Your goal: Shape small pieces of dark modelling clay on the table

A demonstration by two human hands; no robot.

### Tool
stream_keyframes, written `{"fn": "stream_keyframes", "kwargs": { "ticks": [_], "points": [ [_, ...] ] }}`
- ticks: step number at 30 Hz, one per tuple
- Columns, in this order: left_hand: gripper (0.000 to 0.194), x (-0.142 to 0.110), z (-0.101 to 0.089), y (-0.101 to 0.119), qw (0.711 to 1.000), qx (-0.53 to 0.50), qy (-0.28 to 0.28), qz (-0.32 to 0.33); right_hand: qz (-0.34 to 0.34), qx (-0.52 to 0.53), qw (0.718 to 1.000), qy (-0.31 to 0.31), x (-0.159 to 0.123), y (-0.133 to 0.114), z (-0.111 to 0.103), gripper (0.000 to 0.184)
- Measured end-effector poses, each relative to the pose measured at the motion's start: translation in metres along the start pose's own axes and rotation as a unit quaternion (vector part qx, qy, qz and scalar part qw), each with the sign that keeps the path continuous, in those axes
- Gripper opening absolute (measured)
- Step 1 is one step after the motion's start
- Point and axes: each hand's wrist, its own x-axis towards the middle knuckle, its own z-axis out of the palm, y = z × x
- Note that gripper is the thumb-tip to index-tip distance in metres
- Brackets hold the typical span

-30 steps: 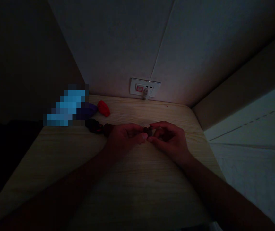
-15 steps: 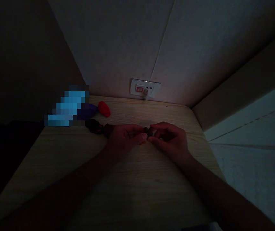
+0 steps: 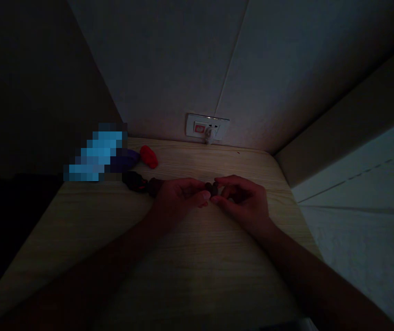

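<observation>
Over the middle of the wooden tabletop, a small dark brown lump (image 3: 211,189), which looks like modelling clay, sits between my two hands. The thumb and fingers of my left hand (image 3: 179,196) pinch it from the left. From the right, the thumb and index finger of my right hand (image 3: 247,198) close on its other edge. A bit of red shows below the left fingertips, too dim to make out. Just left of my left hand lie a dark reddish-brown piece (image 3: 154,186) and a black lump with red spots (image 3: 135,181).
Farther back on the tabletop (image 3: 197,266) are a bright red lump (image 3: 149,156) and a dark purple one (image 3: 127,160), beside a blurred-out bluish object (image 3: 96,156). A wall socket (image 3: 208,127) with a plug stands behind. The room is dim.
The brown lump has shifted very slightly between my fingertips. Both hands keep nearly the same place and grip.
</observation>
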Motion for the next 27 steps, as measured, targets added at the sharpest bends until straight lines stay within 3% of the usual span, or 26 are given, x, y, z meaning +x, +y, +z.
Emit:
{"fn": "stream_keyframes", "kwargs": {
  "ticks": [27],
  "points": [
    [0.018,-0.0008,0.0015,0.0016,1.0,0.018,0.013,-0.01,0.0,-0.025,1.0,0.018,-0.0018,-0.0013,0.0005,0.035]
  ]
}}
